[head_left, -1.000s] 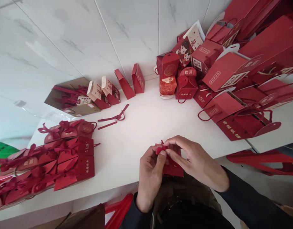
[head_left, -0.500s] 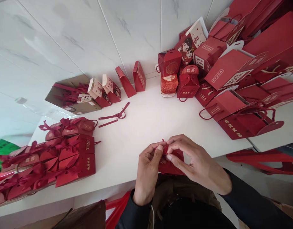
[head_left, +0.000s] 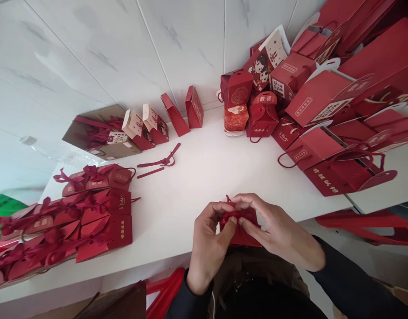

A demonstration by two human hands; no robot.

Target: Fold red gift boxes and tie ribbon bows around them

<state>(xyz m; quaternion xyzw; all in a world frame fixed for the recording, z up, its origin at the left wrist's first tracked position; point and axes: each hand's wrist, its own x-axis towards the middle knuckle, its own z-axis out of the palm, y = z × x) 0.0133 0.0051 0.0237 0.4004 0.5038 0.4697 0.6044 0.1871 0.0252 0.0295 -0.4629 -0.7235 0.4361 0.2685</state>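
A small red gift box [head_left: 246, 238] stands at the front edge of the white table [head_left: 190, 195], close to my body. On its top lies a red ribbon [head_left: 231, 215], mostly covered by my fingers. My left hand [head_left: 207, 241] pinches the ribbon from the left, thumb bent over it. From the right, my right hand [head_left: 279, 228] has thumb and forefinger closed on the ribbon too, the thumb tips almost meeting. A thin red cord [head_left: 227, 198] sticks up behind the fingers. The exact shape of the knot or bow is hidden.
At left stand rows of red boxes with bows [head_left: 91, 217]. A cardboard box of ribbons [head_left: 119, 153] is behind them, beside several small upright boxes [head_left: 155, 126]. Loose ribbons [head_left: 157, 163] lie mid-table. Red gift boxes [head_left: 319, 102] pile up at right. A tiled wall [head_left: 190, 44] bounds the back.
Both hands have moved slightly down toward the box top. My left thumb has come down and forward over the ribbon, and more of the box's right side shows.
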